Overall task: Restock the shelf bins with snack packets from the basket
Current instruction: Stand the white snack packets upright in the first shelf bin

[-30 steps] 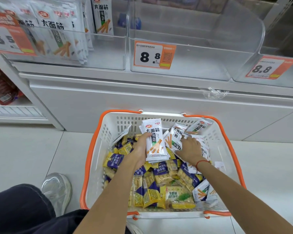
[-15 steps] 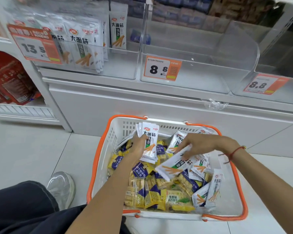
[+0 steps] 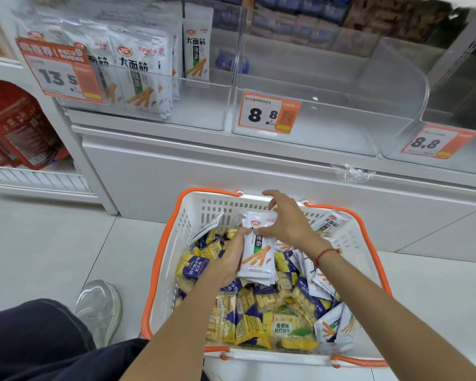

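A white basket (image 3: 173,243) with an orange rim sits on the tiled floor (image 3: 39,243), just in front of the white base of the shelf (image 3: 259,171). It is filled with small yellow-and-purple biscuit packets (image 3: 248,323) and, toward its right side, white snack packets (image 3: 327,325) printed with orange sticks. Over the far half of the basket, the left hand (image 3: 231,257) grips a stack of white packets (image 3: 256,251) from the left, fingers curled round its edge, the stack standing roughly upright with its printed face toward the camera. The right hand (image 3: 286,224) reaches across from the right; its thumb and a finger pinch the top of that same stack, while the other fingers are spread and raised above the basket's far wall. A red string (image 3: 326,254) circles the right wrist. Up on the shelf, the left clear bin (image 3: 204,111) holds upright white packets of the same design behind a 13.5 price tag (image 3: 59,75). The middle clear bin (image 3: 327,127) carries an 8.8 tag (image 3: 268,114), and the right bin (image 3: 465,163) another 8.8 tag (image 3: 434,143). At the far left, red packages (image 3: 14,127) stand on a neighbouring shelf. Near left, a dark trouser leg (image 3: 30,342) and a pale sneaker (image 3: 101,306) rest on the floor beside the basket.
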Motion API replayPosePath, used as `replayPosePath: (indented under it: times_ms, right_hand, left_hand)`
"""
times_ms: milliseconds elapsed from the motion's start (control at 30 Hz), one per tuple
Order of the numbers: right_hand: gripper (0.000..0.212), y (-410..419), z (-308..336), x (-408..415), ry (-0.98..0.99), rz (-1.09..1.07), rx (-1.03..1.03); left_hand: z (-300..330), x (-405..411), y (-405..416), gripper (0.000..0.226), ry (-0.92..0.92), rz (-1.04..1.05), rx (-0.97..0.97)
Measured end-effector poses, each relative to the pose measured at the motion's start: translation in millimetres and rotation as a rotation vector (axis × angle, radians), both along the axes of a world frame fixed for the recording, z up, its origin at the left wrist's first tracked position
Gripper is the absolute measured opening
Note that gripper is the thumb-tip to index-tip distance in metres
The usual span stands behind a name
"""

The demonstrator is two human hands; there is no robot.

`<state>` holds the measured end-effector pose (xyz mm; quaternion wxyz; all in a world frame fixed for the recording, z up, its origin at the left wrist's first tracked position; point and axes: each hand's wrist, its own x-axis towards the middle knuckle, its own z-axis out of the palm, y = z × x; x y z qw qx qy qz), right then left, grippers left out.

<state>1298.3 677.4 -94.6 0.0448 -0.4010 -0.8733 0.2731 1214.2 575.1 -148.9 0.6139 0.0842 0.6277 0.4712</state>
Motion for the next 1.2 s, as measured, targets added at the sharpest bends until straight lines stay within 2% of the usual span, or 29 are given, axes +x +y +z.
replayPosePath:
  times_ms: [100, 200, 300, 367, 433, 533, 733, 833, 933, 1067, 1200]
  right_hand:
    - [0.078, -7.6, -13.8, -3.5, 0.131, -0.179, 0.000]
    - [0.069, -18.9, -12.4, -8.3, 0.241, -0.319, -0.260]
    - [0.065, -33.1, 1.7, -18.3, 0.186, -0.247, -0.526]
    - [0.056, -38.8, 15.1, -27.8, 0.213, -0.186, -0.549]
    - [0.044, -41.4, 31.1, -36.6, 0.274, -0.162, -0.523]
    - [0.054, -38.2, 51.3, -49.2, 0.299, -0.109, -0.480]
    - [0.051, -53.7, 107.2, -65.3, 0.269, 0.156, -0.242]
    - [0.059, -57.3, 128.4, -76.6, 0.386, 0.232, -0.100]
    - [0.052, -52.8, 154.4, -91.7, 0.569, 0.251, 0.008]
    - [0.069, -48.8, 177.1, -113.7, 0.611, 0.270, 0.165]
    - [0.069, -49.0, 186.1, -132.5, 0.661, 0.265, 0.197]
  left_hand:
    - [-5.3, -1.4, 3.1, 0.036, -0.094, 0.113, 0.080]
    - [9.9, -8.6, 8.8, 0.031, -0.113, 0.265, 0.165]
    - [27.9, -17.5, 9.3, 0.034, -0.070, 0.306, 0.241]
    - [42.6, -22.1, 8.3, 0.034, -0.082, 0.303, 0.282]
    - [60.7, -28.3, 9.0, 0.035, -0.116, 0.323, 0.337]
    - [86.9, -40.9, 7.4, 0.037, -0.066, 0.345, 0.400]
    - [117.7, -69.8, -17.3, 0.033, 0.264, 0.282, 0.421]
    - [147.0, -94.1, -23.0, 0.026, 0.331, 0.272, 0.501]
    - [185.3, -126.3, -29.5, 0.017, 0.415, 0.189, 0.614]
    - [236.3, -166.7, -50.3, 0.037, 0.715, -0.006, 0.638]
    - [274.2, -189.8, -51.4, 0.045, 0.857, -0.088, 0.639]
